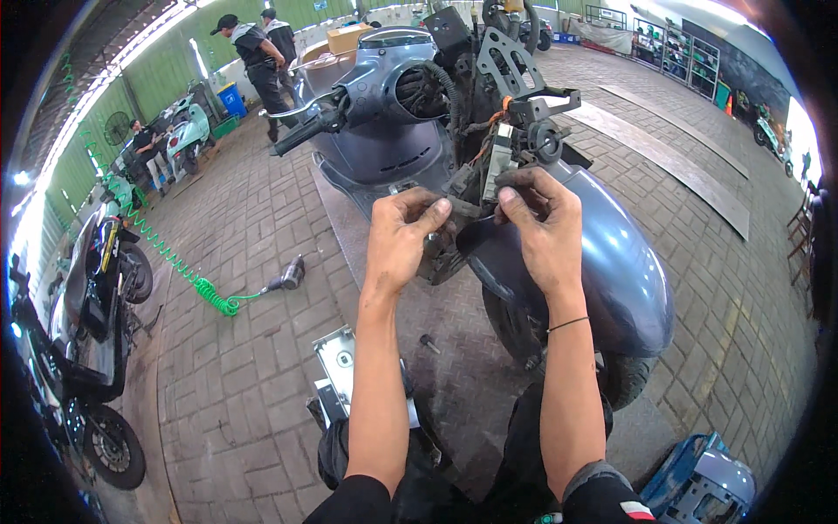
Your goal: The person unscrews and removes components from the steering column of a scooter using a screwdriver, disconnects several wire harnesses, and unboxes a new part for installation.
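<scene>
A grey-blue scooter (602, 253) stands in front of me with its front bodywork off and its wiring exposed. My left hand (403, 231) is closed, thumb against fingers, at one end of a short stretch of black cable (471, 210). At the cable's other end, my right hand (543, 218) pinches with bent fingers; its exact grip is partly hidden. Just above and between my hands sits a pale grey connector block (500, 157) with orange wires (497, 113) over it. Behind it rises a perforated metal bracket (509, 63). The handlebar grip (299, 133) points left.
An air tool (286, 273) on a coiled green hose (209, 295) lies on the paving at left. A metal box (336, 362) and a bolt (429, 343) are below my hands. Parked motorbikes (92, 306) line the left; a blue crate (685, 472) is at lower right. Several people (255, 65) are behind.
</scene>
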Demonstrator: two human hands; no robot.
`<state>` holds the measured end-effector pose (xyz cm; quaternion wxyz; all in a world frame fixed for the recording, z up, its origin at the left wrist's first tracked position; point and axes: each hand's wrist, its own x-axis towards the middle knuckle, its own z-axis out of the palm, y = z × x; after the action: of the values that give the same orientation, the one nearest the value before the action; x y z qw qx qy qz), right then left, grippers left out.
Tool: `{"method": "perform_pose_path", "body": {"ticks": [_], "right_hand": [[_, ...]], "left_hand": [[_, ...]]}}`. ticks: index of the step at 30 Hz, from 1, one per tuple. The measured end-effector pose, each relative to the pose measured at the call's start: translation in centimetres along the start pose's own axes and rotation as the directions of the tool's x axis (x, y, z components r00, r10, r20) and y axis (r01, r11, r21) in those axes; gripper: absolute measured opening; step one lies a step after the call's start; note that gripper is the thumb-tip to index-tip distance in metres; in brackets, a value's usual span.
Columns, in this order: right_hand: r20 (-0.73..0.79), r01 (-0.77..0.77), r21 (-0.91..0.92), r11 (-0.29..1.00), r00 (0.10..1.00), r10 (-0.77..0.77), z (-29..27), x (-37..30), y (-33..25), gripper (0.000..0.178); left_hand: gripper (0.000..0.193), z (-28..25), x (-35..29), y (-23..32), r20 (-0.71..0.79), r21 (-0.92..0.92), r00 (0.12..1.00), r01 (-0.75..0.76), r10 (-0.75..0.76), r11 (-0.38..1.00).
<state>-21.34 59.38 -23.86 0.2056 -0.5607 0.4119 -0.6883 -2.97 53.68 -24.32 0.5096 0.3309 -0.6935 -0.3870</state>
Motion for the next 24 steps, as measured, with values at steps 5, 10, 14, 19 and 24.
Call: {"method": "perform_pose_path", "body": {"ticks": [5,10,14,19,24], "right_hand": [[0.059,-0.017,-0.118,0.993,0.998,0.024,0.2,-0.2,-0.3,0.014],[0.073,0.106,-0.155,0.982,0.993,-0.096,0.6,-0.5,0.4,0.015],[0.045,0.012,-0.156,0.988,0.999,-0.005,0.0,-0.9,-1.5,0.013],[0.055,-0.004,-0.180,0.984,0.998,0.014,0.0,-1.1,-1.5,0.014],[0.076,0.094,-0.029,0.995,0.993,-0.091,1.2,-1.7,-1.4,0.042]], "left_hand": [[0.018,0.0,-0.4,0.9,0.062,-0.147,0.996,-0.060,0.070,0.987],[0.019,0.1,-1.2,2.3,0.131,-0.133,0.985,-0.097,0.115,0.986],[0.017,0.6,-1.2,2.8,0.144,-0.147,0.981,-0.112,0.133,0.983],[0.014,0.0,-1.6,3.0,-0.041,-0.214,0.974,-0.225,0.221,0.950],[0.016,-2.5,-2.2,3.9,-0.434,-0.326,0.876,-0.369,0.209,0.870]]}}
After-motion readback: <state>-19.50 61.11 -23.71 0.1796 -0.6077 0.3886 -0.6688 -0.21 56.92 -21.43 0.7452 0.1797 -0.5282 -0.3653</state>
